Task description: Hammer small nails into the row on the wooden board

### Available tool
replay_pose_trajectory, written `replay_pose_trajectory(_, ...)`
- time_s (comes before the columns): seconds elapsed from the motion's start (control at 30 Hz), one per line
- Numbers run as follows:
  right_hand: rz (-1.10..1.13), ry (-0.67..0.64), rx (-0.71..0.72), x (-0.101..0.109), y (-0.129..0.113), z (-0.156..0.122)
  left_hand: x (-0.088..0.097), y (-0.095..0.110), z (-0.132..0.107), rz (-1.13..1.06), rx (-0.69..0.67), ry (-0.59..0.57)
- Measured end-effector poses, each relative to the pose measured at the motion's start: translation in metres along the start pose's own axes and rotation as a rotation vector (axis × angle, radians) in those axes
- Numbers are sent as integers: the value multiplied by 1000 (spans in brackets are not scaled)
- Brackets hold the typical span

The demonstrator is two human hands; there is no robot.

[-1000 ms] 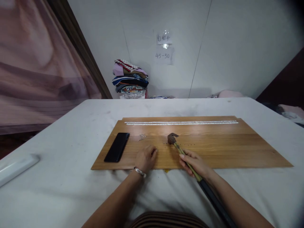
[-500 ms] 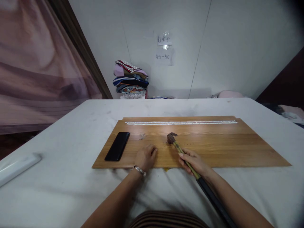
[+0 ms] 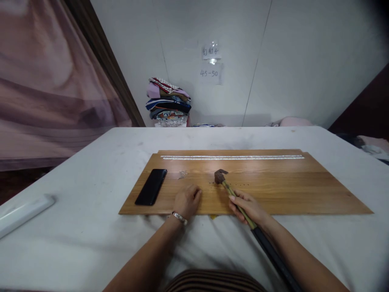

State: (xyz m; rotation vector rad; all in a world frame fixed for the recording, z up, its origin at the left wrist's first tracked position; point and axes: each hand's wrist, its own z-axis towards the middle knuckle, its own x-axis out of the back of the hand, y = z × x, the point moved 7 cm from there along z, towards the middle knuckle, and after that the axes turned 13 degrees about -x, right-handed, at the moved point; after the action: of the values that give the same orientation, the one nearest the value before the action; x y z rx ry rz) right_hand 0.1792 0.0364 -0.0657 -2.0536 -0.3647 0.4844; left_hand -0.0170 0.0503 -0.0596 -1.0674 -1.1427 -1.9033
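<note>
My right hand [image 3: 247, 206] is wrapped round the handle of a claw hammer [image 3: 240, 209]. The hammer's rusty head [image 3: 219, 176] rests on a wooden board [image 3: 291, 190], beside a row of small dark nail heads or holes [image 3: 240, 185]. My left hand [image 3: 187, 200] lies on the board near its front edge, fingers curled in, with nothing showing in them. A few loose nails [image 3: 182, 174] lie just beyond it. To its left is a black phone [image 3: 151, 187], flat on the board.
Two white marked strips [image 3: 232, 157] run along the board's far side. The board lies on a white-covered surface [image 3: 88, 170]. A white rounded object [image 3: 26, 213] sits at the left. Folded clothes [image 3: 168, 101] are stacked against the wall, below paper notes [image 3: 211, 73].
Both hands, the hammer and the things on the board stay in place. Only the camera's view has shifted very slightly.
</note>
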Motion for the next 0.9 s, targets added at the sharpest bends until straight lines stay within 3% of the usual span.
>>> replay_pose_trajectory(0.23, 11, -21, 5, 3, 7, 4, -1, 0, 0, -11, -5, 6)
replay_pose_trajectory(0.9, 2, -13, 11, -2, -2, -2, 0, 0, 0, 0, -14, 14)
